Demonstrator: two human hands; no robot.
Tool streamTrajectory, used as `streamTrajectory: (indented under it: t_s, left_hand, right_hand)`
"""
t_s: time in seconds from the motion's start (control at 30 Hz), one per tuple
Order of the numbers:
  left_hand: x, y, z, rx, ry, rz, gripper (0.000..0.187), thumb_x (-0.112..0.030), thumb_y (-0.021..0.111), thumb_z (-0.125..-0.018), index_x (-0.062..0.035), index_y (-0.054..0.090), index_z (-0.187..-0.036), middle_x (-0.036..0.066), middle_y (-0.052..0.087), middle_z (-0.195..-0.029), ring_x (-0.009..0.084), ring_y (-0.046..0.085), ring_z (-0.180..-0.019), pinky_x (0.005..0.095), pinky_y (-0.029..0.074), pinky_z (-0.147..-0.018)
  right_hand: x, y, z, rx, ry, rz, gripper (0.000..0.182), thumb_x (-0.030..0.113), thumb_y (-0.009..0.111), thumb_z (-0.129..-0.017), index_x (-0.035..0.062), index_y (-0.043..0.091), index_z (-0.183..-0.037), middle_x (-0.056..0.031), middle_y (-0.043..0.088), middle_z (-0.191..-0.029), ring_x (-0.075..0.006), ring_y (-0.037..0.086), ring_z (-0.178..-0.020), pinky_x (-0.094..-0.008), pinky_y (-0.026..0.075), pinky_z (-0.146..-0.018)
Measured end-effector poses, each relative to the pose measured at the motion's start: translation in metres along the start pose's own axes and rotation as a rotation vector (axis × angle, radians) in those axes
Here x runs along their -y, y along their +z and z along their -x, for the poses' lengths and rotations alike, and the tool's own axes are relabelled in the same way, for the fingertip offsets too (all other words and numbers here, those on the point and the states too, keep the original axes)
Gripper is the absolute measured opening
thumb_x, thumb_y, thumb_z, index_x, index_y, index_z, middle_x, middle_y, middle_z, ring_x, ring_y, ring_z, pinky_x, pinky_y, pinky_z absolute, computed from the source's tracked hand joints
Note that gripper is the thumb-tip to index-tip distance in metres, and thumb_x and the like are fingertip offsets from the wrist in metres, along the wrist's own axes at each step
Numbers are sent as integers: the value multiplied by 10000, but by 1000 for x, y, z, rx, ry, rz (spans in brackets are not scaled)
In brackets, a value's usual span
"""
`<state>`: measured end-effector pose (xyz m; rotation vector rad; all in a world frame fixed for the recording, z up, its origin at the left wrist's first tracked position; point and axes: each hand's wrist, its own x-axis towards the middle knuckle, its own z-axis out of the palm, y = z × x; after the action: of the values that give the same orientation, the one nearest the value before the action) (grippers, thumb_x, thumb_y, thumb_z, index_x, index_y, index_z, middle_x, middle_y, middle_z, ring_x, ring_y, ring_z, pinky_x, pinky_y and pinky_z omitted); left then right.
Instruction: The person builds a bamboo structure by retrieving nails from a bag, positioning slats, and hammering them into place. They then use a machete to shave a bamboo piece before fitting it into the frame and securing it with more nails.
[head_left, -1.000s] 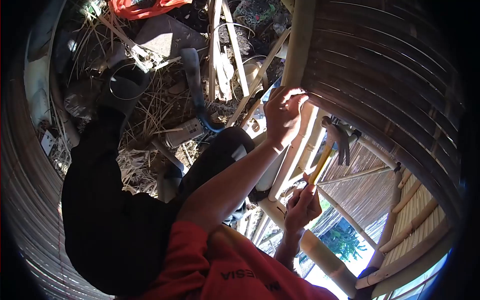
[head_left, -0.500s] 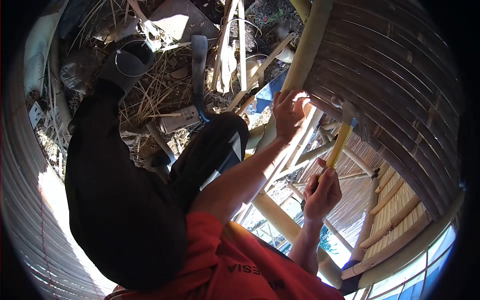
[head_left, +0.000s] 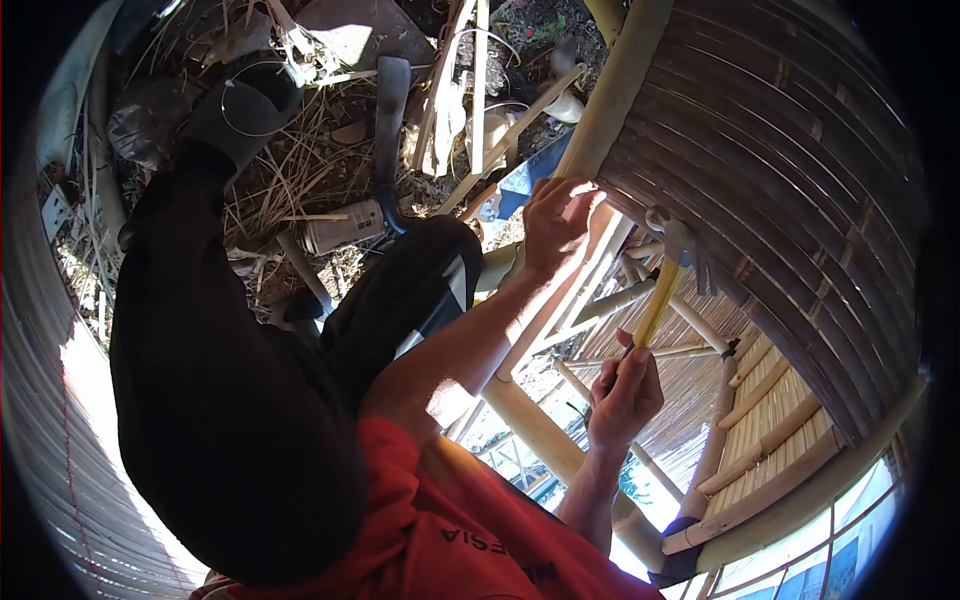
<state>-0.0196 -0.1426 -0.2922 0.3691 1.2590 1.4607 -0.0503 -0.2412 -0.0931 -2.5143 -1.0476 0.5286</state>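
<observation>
One slatted wall (head_left: 770, 150) spans the upper right. Your right hand (head_left: 626, 392) wraps its fingers round one hammer (head_left: 656, 305), the head beyond them; your left hand (head_left: 558, 228) bends its fingers at the wall's edge, pinched or apart unclear, beside one pole (head_left: 617, 92).

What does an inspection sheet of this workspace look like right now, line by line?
Surface: dark slatted panel alongside a bamboo pole.
Job's things: claw hammer, its head near the panel's edge; contact unclear. Any nail: cannot tell.
Clutter: straw and pale strips strewn over the ground.
Hands: right hand grips the hammer's handle; left hand is at the panel's corner, grip unclear.
Cables: nothing seen that is clearly a cable.
Surroundings: bamboo framing, harsh sunlit patches, deep shade.
</observation>
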Motion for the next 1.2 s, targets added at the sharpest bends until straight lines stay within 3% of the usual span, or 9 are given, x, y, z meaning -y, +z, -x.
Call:
streamTrajectory:
  t_s: [0.17,0.4,0.47,0.5,0.67,0.73,0.87,1.13,1.2]
  left_hand:
    - [-6,9,2,-10,-25,-31,99,-52,728,-895,-71,763,-986,89,714,-994,263,643,-984,369,506,-881]
    - [-8,18,2,-99,19,-47,106,-23,705,-878,-88,730,-958,64,679,-946,283,603,-920,392,477,-865]
    - [-5,22,2,-122,41,-82,116,-23,708,-870,-100,723,-956,56,675,-938,285,594,-911,399,471,-860]
    - [-3,23,2,-136,58,-116,127,-22,712,-862,-111,716,-953,48,671,-930,288,585,-901,406,466,-856]
    - [-4,24,2,-158,56,-128,132,-34,729,-844,-131,714,-932,41,668,-926,294,575,-900,409,457,-842]
    - [-4,24,2,-156,64,-129,129,-40,733,-841,-134,715,-928,40,668,-933,297,573,-908,411,457,-843]
    - [-4,24,3,-158,62,-139,144,-33,737,-823,-135,730,-923,43,670,-951,301,568,-911,422,460,-840]
    - [0,23,1,-174,90,-134,169,-29,748,-794,-125,750,-932,43,676,-953,289,572,-909,418,472,-831]
    - [-1,22,2,-171,79,-135,188,-28,750,-789,-130,756,-947,42,678,-947,284,575,-905,420,473,-832]
  right_hand:
    - [-2,-13,-5,44,-55,67,400,351,520,-1090,-11,684,-1136,78,407,-612,9,336,-513,-198,231,-437]
    - [27,-28,-35,157,-110,219,349,251,502,-1095,-19,513,-1315,1,515,-729,-34,434,-585,-241,347,-506]
    - [37,-28,-46,174,-279,524,319,216,465,-1101,-14,510,-1317,-73,588,-752,-83,523,-587,-301,388,-506]
    - [43,-26,-52,194,-470,646,288,173,439,-1099,-22,513,-1298,-161,633,-787,-147,593,-571,-351,410,-504]
    - [64,-23,-65,276,-508,841,222,108,455,-1086,-8,530,-1259,-206,665,-786,-295,681,-582,-404,453,-491]
    - [63,-23,-69,311,-571,902,184,90,473,-1080,-10,543,-1218,-210,690,-798,-355,730,-681,-424,498,-494]
    - [68,-23,-72,337,-522,974,168,109,516,-1074,-20,560,-1171,-217,703,-839,-378,742,-743,-427,547,-515]
    - [44,-35,-92,260,-1057,1143,204,152,593,-1048,-17,576,-1160,-207,704,-855,-353,747,-730,-406,593,-534]
    - [50,-41,-95,277,-1017,1223,214,155,598,-1045,-19,579,-1168,-205,708,-869,-355,749,-728,-409,603,-533]
